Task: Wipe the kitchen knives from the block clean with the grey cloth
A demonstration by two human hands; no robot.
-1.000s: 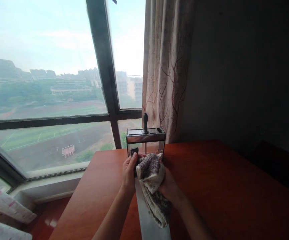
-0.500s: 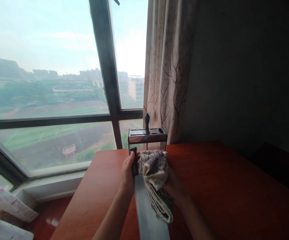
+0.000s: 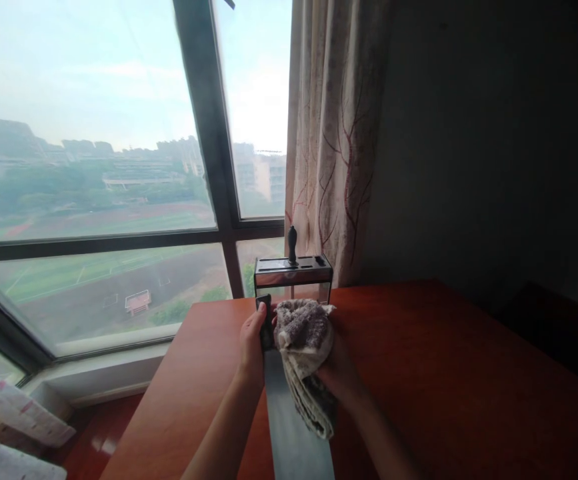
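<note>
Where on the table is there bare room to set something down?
The widest free patch of table lies right of the right hand; its far right is dim. A narrower one lies between the left arm and the table's left edge. The middle is crowded: left hand, knife and cloth bunch before the stand.

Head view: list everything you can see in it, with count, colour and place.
Table: one, red-brown, lower half
Knife, apparently: one, black and grey, centre, extending toward the camera
Cloth: one, grey and cream, overlapping the knife
Rack: one, silver-topped with clear sides, on the table's far part
Upright handle: one, black, atop the rack
Window: one, dark-framed, left and centre
Curtain: one, pale, patterned, behind the rack
Fabric: white with pink marks, lower left; count unclear
Floor: one, reddish, lower left
Wall: one, dark, right
Sports field: one, green and brown, outside
Buildings: several, pale, outside
Left hand: one, bare, gripping the knife
Right hand: one, bare, holding the cloth
</note>
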